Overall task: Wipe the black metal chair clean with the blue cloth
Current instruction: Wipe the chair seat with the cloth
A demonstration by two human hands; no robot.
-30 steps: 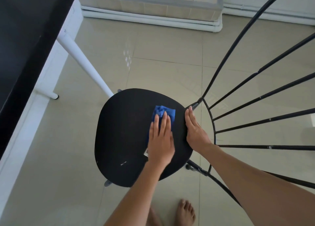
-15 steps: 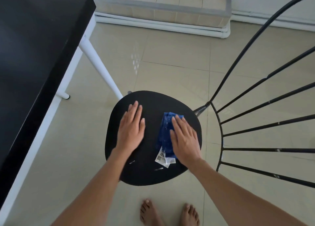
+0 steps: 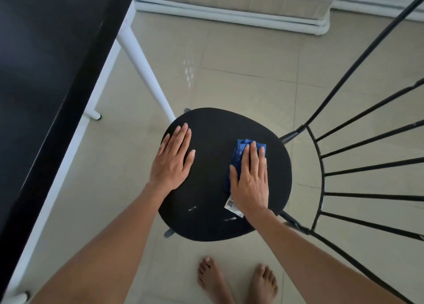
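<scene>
Hands: R (image 3: 250,180) flat on cloth (image 3: 238,152).

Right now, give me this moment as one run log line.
phase: wiping seat | right hand: flat on blue cloth | left hand: flat on chair seat, bracing | white marks: near front edge

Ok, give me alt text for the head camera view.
Seen from above, a right hand presses a blue cloth flat on a black chair seat, the left hand flat beside it. Thin back rods fan right; a black table stands left.
</scene>
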